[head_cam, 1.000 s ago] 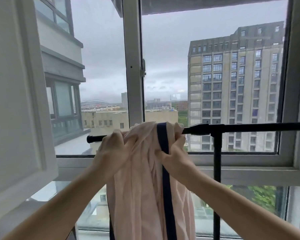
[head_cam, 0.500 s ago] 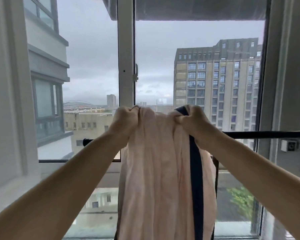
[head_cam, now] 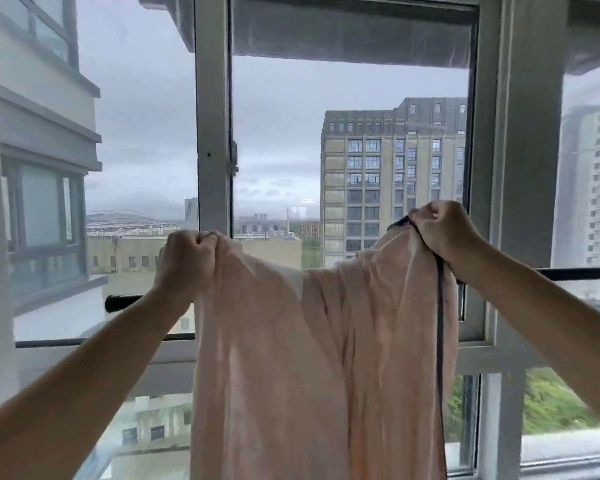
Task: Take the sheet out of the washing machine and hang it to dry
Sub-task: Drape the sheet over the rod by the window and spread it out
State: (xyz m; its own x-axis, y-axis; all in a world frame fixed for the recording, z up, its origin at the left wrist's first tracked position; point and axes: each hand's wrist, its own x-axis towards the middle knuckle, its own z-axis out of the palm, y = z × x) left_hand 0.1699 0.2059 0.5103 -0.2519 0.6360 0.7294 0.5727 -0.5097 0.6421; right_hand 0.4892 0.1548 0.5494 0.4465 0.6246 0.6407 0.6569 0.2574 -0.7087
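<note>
Pale pink sheet held up before window, top edge stretched between both hands, sagging in middle, rest hanging down out of view. Left hand fisted tight round left corner of sheet. Right hand fisted round right corner, raised higher, at dark navy trim running down that side. Black drying rail horizontal behind sheet, ends showing either side. Grey sky, tall buildings outside.

Left arm: your bare forearm reaches up from the lower left.
Left hand: your fingers are curled into a fist, bunching fabric.
Right arm: yours reaches up from the lower right.
Right hand: fisted, held higher than your left.
</note>
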